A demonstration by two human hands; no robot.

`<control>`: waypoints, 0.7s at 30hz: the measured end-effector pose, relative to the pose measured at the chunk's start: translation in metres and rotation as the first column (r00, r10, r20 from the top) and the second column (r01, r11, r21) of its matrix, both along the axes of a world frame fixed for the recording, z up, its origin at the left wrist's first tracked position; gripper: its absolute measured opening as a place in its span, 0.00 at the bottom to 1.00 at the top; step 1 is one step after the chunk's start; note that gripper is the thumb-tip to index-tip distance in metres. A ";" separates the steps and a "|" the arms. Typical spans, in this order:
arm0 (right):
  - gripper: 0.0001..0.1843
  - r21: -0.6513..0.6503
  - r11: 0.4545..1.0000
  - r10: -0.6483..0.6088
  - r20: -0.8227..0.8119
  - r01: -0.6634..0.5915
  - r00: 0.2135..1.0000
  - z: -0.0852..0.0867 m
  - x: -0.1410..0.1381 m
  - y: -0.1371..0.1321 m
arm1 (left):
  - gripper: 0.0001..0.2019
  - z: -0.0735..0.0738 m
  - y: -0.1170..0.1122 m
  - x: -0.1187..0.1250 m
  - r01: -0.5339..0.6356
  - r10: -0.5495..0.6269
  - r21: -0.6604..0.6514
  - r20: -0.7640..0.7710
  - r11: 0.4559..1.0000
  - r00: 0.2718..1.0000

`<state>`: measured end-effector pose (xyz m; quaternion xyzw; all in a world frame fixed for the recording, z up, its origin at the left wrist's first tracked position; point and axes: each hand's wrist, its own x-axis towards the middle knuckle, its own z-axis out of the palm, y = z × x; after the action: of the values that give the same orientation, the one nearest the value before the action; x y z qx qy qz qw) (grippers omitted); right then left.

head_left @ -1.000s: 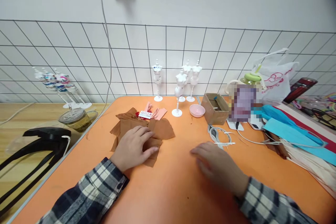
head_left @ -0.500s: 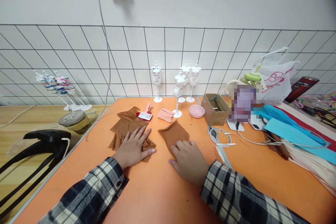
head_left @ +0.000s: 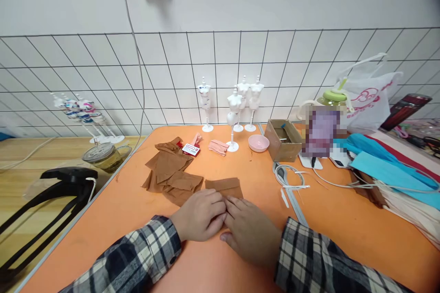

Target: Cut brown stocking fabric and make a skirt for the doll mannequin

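Note:
A small piece of brown fabric (head_left: 225,185) lies on the orange table in front of me, its near edge hidden beneath my fingers. My left hand (head_left: 201,215) has its fingers curled on the near left part of the fabric. Right beside it, touching, my right hand (head_left: 252,229) is closed over the near right edge. To the left is a crumpled pile of brown fabric pieces (head_left: 172,167). Behind it sits a red item with a white label (head_left: 191,149), and next to that a small folded pink fabric piece (head_left: 218,147).
White mini dress forms (head_left: 234,100) stand at the back, near a pink bowl (head_left: 258,143) and a cardboard box (head_left: 283,141). A coiled white cable (head_left: 290,177), a propped phone (head_left: 322,132) and blue fabric (head_left: 392,171) occupy the right. A black stool-like frame (head_left: 68,183) is at left.
My left hand has left the brown pile and moved right to the single fabric piece. That piece has turned and now lies squarer, nearer me. My right hand has shifted slightly toward me.

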<state>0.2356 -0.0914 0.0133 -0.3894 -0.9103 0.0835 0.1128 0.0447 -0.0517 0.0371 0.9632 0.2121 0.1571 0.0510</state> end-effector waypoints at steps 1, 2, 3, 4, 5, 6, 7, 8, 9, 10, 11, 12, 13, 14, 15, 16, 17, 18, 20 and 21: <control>0.17 -0.033 0.999 0.010 -0.002 -0.010 1.000 0.004 0.001 0.001 | 0.07 -0.001 -0.001 0.001 -0.006 0.005 -0.025 -0.027 1.000 1.000; 0.14 -0.068 0.998 0.010 -0.005 -0.010 1.000 0.008 0.002 0.003 | 0.07 -0.001 -0.001 0.000 0.000 -0.003 -0.049 -0.055 0.999 0.998; 0.12 -0.101 0.995 0.002 -0.009 -0.002 1.000 0.010 0.004 0.006 | 0.07 -0.001 -0.002 -0.001 0.015 -0.021 -0.073 -0.083 0.997 0.996; 0.10 -0.126 0.992 -0.013 -0.017 0.011 1.000 0.012 0.005 0.009 | 0.09 -0.001 -0.003 -0.003 0.031 -0.042 -0.098 -0.108 0.995 0.993; 0.08 -0.138 0.990 -0.029 -0.026 0.025 0.999 0.012 0.006 0.013 | 0.13 -0.001 -0.003 -0.004 0.040 -0.056 -0.124 -0.128 0.991 0.990; 0.08 -0.136 0.990 -0.046 -0.034 0.041 0.998 0.012 0.008 0.016 | 0.17 -0.001 -0.003 -0.005 0.038 -0.059 -0.149 -0.141 0.988 0.988; 0.08 -0.124 0.990 -0.067 -0.038 0.062 0.997 0.011 0.008 0.020 | 0.20 -0.001 -0.003 -0.005 0.030 -0.056 -0.171 -0.150 0.985 0.987; 0.09 -0.105 0.990 -0.100 -0.040 0.096 0.994 0.010 0.009 0.023 | 0.23 -0.001 -0.003 -0.006 0.019 -0.049 -0.187 -0.155 0.982 0.987; 0.10 -0.080 0.986 -0.147 -0.039 0.143 0.988 0.009 0.010 0.025 | 0.25 -0.002 -0.002 -0.006 0.009 -0.042 -0.200 -0.159 0.980 0.986; 0.11 -0.052 0.979 -0.199 -0.036 0.197 0.979 0.007 0.010 0.028 | 0.26 -0.002 -0.002 -0.005 0.001 -0.036 -0.211 -0.160 0.978 0.986; 0.14 -0.024 0.967 -0.256 -0.030 0.255 0.966 0.005 0.011 0.030 | 0.26 -0.002 -0.001 -0.005 -0.003 -0.032 -0.217 -0.158 0.976 0.987; 0.17 -0.001 0.952 -0.306 -0.021 0.306 0.952 0.003 0.012 0.032 | 0.26 -0.002 -0.001 -0.005 -0.003 -0.032 -0.220 -0.154 0.975 0.988; 0.20 0.015 0.939 -0.344 -0.008 0.344 0.939 0.001 0.014 0.034 | 0.26 -0.002 -0.001 -0.005 0.001 -0.034 -0.220 -0.146 0.976 0.989; 0.23 0.025 0.930 -0.368 0.007 0.368 0.930 -0.001 0.015 0.035 | 0.25 -0.002 -0.001 -0.005 0.004 -0.034 -0.217 -0.138 0.976 0.990; 0.26 0.031 0.923 -0.383 0.019 0.383 0.923 -0.003 0.016 0.036 | 0.25 -0.001 -0.002 -0.005 0.008 -0.036 -0.212 -0.130 0.977 0.991; 0.26 0.034 0.921 -0.390 0.024 0.389 0.921 -0.004 0.017 0.037 | 0.25 -0.001 -0.002 -0.005 0.011 -0.037 -0.208 -0.123 0.978 0.992; 0.26 0.036 0.922 -0.387 0.022 0.387 0.922 -0.004 0.018 0.038 | 0.24 -0.001 -0.003 -0.006 0.012 -0.037 -0.204 -0.117 0.979 0.992; 0.24 0.040 0.923 -0.382 0.014 0.382 0.924 -0.003 0.018 0.038 | 0.24 0.000 -0.003 -0.006 0.017 -0.039 -0.200 -0.109 0.980 0.993; 0.18 0.044 0.922 -0.386 -0.004 0.386 0.923 0.001 0.019 0.039 | 0.22 -0.001 -0.002 -0.008 0.054 -0.072 -0.202 -0.078 0.978 0.994; 0.15 0.039 0.918 -0.394 -0.007 0.394 0.919 0.004 0.019 0.040 | 0.19 -0.001 -0.001 -0.009 0.083 -0.097 -0.215 -0.057 0.973 0.994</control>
<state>0.2546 -0.0516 0.0168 -0.5623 -0.8149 0.0410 0.1345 0.0354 -0.0526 0.0361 0.9656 0.1854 0.0986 0.1534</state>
